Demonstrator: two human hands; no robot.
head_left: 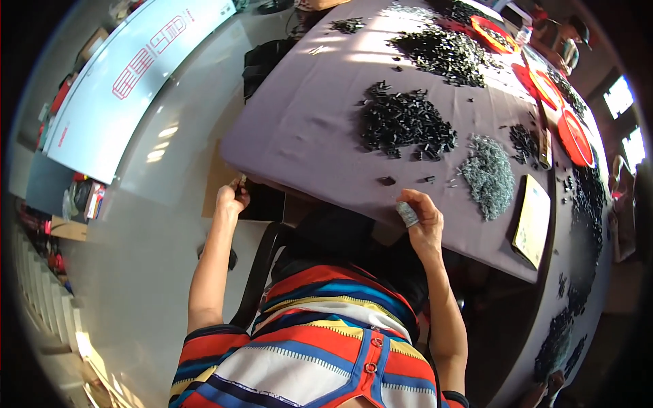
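My left hand point(233, 197) is beyond the table's left front corner, above a brown cardboard box point(216, 178). Its fingers are pinched together on something small that I cannot make out. At the table's front edge, my right hand point(426, 221) has its fingers curled toward a thumb covered in a pale grey wrap point(407, 214). Whatever sits between those fingertips is too small to tell. A few loose black pieces point(387, 181) lie just beyond it. Farther back is a heap of small black parts point(401, 122); to its right is a pile of small silvery-grey pieces point(488, 177).
A yellowish booklet or card point(532, 221) lies near the right front corner. Larger black heaps point(445, 54) and red trays point(575, 137) stand farther off. Another person point(561, 44) is at the far right. A white freezer-like chest point(136, 75) stands to the left; a dark chair point(262, 268) is beside me.
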